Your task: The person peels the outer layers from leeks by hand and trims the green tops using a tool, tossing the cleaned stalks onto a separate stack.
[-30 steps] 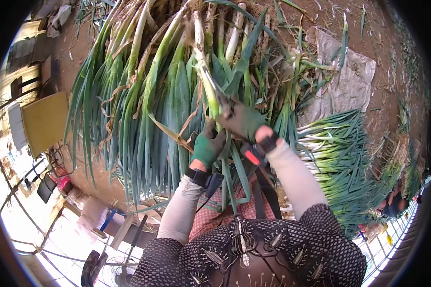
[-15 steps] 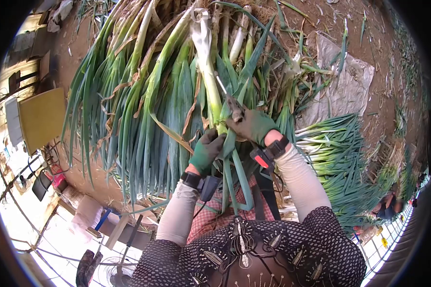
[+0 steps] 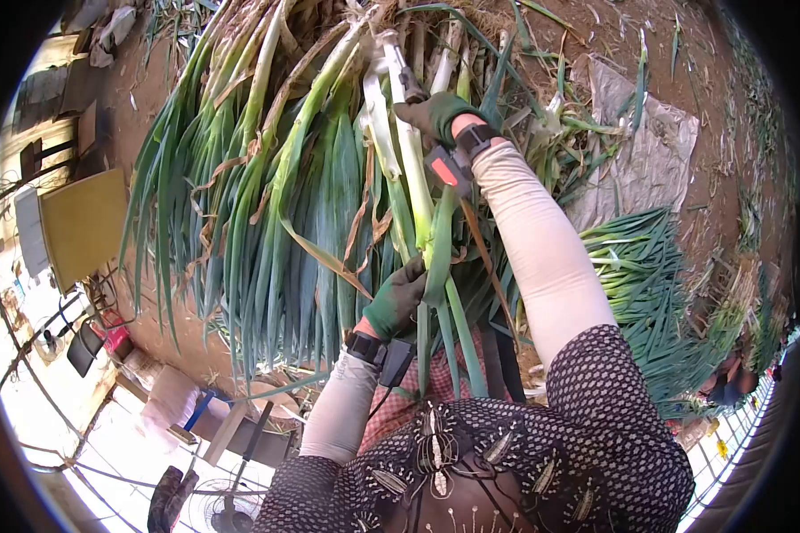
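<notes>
A long green onion [image 3: 411, 147] with a white stem runs upright in front of me. My left hand [image 3: 396, 300], in a dark green glove, is closed round its leafy lower part. My right hand [image 3: 437, 115], gloved too, is closed on a dark-handled tool [image 3: 412, 86] beside the white root end. A peeled strip [image 3: 380, 124] hangs just left of the stem. Behind and to the left spreads a large pile of green onions [image 3: 284, 195], roots toward the top.
To the right lies a stack of trimmed green onions [image 3: 636, 293], below a pale torn sheet [image 3: 649, 133] on brown soil. A yellow-brown board [image 3: 84, 222] stands at the left. A fan [image 3: 229, 517] is at the lower left. Part of another person [image 3: 729, 384] shows at far right.
My right hand has moved up from the leafy middle to the root end with the tool. The onion's outer layer has parted from its stem. My left hand has shifted slightly down and right.
</notes>
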`<state>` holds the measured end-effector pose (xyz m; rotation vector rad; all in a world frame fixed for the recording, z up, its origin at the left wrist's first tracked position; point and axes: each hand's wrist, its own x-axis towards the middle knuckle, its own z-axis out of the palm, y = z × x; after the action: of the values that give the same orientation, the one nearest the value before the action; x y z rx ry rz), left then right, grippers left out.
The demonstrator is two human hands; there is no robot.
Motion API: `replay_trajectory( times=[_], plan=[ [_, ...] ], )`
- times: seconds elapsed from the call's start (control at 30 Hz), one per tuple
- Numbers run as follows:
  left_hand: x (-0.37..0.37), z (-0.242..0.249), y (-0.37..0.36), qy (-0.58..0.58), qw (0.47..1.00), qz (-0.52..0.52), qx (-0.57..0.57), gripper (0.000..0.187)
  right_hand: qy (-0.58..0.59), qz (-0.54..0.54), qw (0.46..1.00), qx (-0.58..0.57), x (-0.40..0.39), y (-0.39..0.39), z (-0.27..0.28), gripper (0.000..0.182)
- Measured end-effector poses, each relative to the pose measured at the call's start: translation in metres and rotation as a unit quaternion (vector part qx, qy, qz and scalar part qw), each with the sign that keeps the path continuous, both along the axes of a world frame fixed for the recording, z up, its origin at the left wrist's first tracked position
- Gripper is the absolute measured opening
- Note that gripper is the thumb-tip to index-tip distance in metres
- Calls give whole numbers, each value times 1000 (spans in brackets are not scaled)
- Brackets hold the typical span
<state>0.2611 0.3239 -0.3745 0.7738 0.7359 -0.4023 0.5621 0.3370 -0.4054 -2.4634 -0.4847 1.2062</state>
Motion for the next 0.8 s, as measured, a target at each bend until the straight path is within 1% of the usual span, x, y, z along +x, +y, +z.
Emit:
replay_trajectory(
  times=[0.03, 0.1, 0.13, 0.17, 0.2, 0.23, 0.33, 0.43, 0.5, 0.53, 0.57, 0.6, 0.63, 0.67, 0.7, 0.73, 0.77, 0.8],
  plan=[
    [-1, -4, 1, 1, 1000, 4, -6, 24, 28, -3, 1000, -5, 1, -4, -3, 78],
    [-3, -7, 0, 4, 1000, 6, -22, 24, 81, -7, 997, -16, -4, -20, 14, 77],
    [-4, -8, 1, 5, 999, 4, -33, 24, 87, -11, 996, -25, -15, -30, 16, 78],
    [-4, -9, 2, 7, 999, 2, -43, 23, 47, 47, 998, -16, -25, -42, 1, 77],
    [-4, -8, 3, 8, 999, 2, -37, 23, 3, 102, 995, -8, -35, -48, 5, 77],
    [-4, -8, 3, 10, 999, 2, -31, 22, 36, 96, 993, -55, -44, -59, 11, 77],
    [-6, -10, 3, 18, 999, 3, -42, 21, 19, 68, 996, -58, -50, -63, 6, 80],
    [-13, -13, 7, 21, 997, 10, -71, 24, 142, 25, 989, -38, -41, -68, -1, 83],
    [-13, -9, 9, 30, 995, 29, -88, 23, 157, 63, 985, -22, -58, -88, 17, 80],
    [-11, -3, 10, 38, 994, 46, -92, 21, 169, 115, 979, 7, -71, -104, 18, 81],
    [-9, 0, 13, 44, 992, 64, -94, 19, 204, 108, 973, 14, -83, -118, 46, 79],
    [-11, 0, 18, 38, 994, 57, -82, 20, 246, 154, 957, -2, -91, -135, 53, 77],
    [-14, -1, 18, 42, 995, 50, -77, 21, 297, 134, 945, -11, -95, -145, 78, 75],
    [-18, -4, 18, 45, 996, 42, -72, 22, 340, 144, 929, -34, -101, -158, 83, 75],
    [-18, -5, 17, 48, 996, 33, -66, 22, 254, 160, 952, 56, -115, -184, 64, 58],
    [-12, -1, 11, 38, 991, 52, -114, 24, 312, 74, 943, 83, -114, -200, 47, 55],
    [0, 9, 3, 27, 1000, 3, -16, 26, 367, -13, 924, 109, -111, -209, 38, 54],
    [8, 9, -10, 39, 997, -51, 41, 26, 309, -46, 942, 123, -103, -199, 41, 53]
  ],
)
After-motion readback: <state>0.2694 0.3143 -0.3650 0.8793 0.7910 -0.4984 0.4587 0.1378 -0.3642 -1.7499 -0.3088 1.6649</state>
